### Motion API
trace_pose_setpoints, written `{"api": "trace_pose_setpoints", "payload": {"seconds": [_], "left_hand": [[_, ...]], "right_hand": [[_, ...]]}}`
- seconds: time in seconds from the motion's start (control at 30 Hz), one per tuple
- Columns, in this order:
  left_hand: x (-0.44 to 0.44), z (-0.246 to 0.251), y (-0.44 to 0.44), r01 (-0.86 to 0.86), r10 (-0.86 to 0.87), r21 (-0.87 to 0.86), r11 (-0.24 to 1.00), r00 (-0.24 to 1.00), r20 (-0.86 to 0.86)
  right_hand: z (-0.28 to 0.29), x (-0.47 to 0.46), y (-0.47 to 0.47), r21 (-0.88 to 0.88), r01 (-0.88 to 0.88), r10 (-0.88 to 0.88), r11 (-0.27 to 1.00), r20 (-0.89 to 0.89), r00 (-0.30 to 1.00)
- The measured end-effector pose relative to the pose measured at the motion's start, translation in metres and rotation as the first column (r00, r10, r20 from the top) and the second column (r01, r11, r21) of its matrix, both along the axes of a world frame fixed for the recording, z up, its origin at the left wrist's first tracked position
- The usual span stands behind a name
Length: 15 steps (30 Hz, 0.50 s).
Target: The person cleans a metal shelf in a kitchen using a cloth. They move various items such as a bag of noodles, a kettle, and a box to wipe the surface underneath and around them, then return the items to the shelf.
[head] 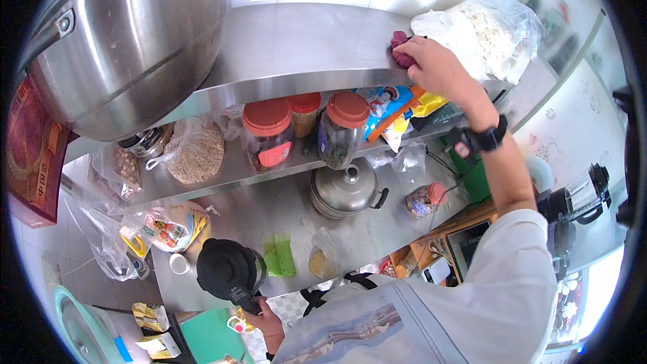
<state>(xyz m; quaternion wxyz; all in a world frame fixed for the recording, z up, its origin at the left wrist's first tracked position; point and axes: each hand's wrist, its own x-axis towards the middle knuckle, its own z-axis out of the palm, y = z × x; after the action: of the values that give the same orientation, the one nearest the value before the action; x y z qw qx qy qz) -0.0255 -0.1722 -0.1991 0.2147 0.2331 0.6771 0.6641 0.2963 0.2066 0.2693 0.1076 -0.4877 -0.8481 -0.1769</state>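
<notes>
My right hand reaches up to the top metal shelf and grips a bunched maroon cloth near the shelf's front edge. Just beyond it sits a clear plastic bag of pale flakes. Low in the view, my left hand grasps the handle of a black-lidded jug, which is over the steel counter. Beside the jug are a small white cup and a folded green packet. Whether the jug rests on the counter cannot be told.
A large steel pot occupies the top shelf's left end. Red-lidded jars and a bag of beans line the middle shelf. A lidded steel pot stands on the counter. A blender is at right.
</notes>
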Motion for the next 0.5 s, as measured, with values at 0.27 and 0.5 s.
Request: {"api": "trace_pose_setpoints", "payload": {"seconds": [0.27,0.5], "left_hand": [[0.002,0.013,0.013,-0.111,0.11,0.015,0.994,0.992,0.06],[-0.022,0.081,0.043,-0.308,0.295,-0.102,0.946,0.947,-0.124]], "right_hand": [[-0.107,-0.034,-0.13,-0.568,-0.704,0.131,0.426,-0.731,0.67],[-0.22,-0.004,-0.166,-0.71,-0.662,-0.097,0.239,-0.696,0.711]]}}
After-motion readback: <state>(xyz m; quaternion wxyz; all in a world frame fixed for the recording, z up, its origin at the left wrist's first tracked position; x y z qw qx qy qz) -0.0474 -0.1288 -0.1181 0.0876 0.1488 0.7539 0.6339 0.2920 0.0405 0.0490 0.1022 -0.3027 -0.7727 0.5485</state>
